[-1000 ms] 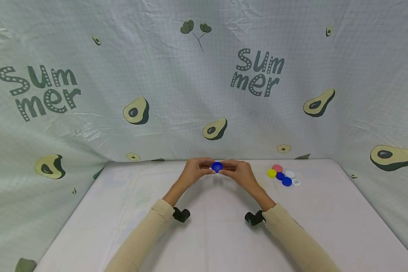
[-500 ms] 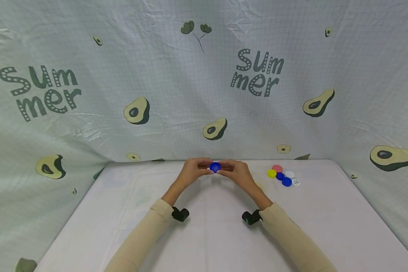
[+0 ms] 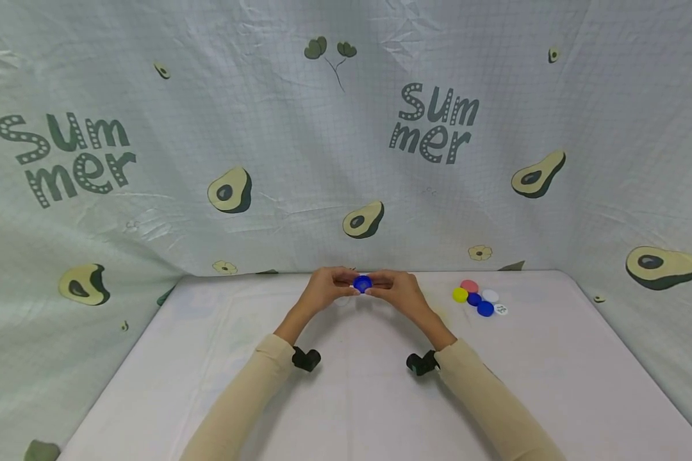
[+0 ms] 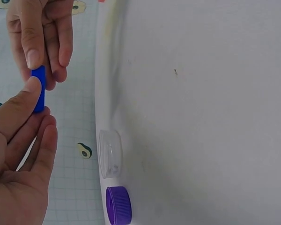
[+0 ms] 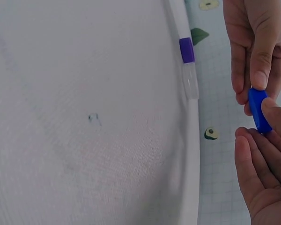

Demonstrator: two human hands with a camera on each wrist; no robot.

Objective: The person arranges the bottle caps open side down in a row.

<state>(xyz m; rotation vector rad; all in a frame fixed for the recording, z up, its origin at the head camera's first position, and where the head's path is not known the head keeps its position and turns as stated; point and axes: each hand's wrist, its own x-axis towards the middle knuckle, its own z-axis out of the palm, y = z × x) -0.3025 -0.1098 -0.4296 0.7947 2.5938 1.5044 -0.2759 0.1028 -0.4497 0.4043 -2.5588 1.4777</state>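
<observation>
Both hands pinch one round blue bottle cap (image 3: 362, 284) over the far part of the table, its hollow inside facing the head camera. My left hand (image 3: 324, 289) has thumb and fingers on its left side, and my right hand (image 3: 402, 291) grips the right side. Edge-on in the left wrist view, the blue cap stands between the two thumbs. Below it in that view, a clear ridged cap (image 4: 110, 153) and a purple ridged cap (image 4: 118, 205) lie by the table's far edge. The left hand hides the purple one from the head view.
To the right on the white table (image 3: 357, 397) lies a cluster of caps: a pink one (image 3: 469, 286), a yellow one (image 3: 460, 294), two blue ones (image 3: 485, 308) and white ones (image 3: 489, 296). A printed curtain (image 3: 300, 147) rises behind the far edge.
Both hands have shifted slightly left with the blue cap between them. The right forearm has moved inward a little. The cap cluster stays where it was.
</observation>
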